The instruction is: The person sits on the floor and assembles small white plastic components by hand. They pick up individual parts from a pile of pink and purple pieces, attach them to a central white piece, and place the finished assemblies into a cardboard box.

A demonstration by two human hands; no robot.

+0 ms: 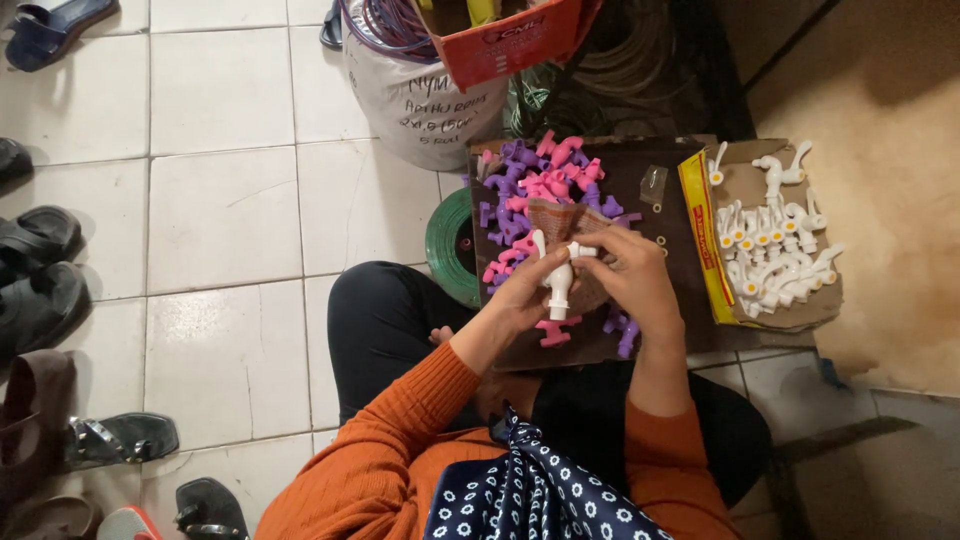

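Head view, looking down at a seated person in an orange ribbed sweater. A white moulded-plastic tap (pixel 558 283) is held between both hands above the lap, in front of a flat brown cardboard tray (pixel 668 215). Its long axis runs near vertical in the picture, the threaded stem pointing toward the person and the lever end away. The left hand (pixel 520 295) closes around the body of the tap from the left side; the right hand (pixel 630 275) pinches the upper end from the right, thumb and fingertips on a small white cap or handle. Both hands touch the tap; neither is free. The tap is smooth, opaque and glossy white, with a narrow stem and a wider collar. Just beyond the hands lies a heap of pink and purple plastic tap parts (pixel 545 185) on the tray. To the right, well apart from the hands, an open cardboard box (pixel 735 185) holds many finished white taps (pixel 775 250). White floor tiles (pixel 225 215) lie to the left.
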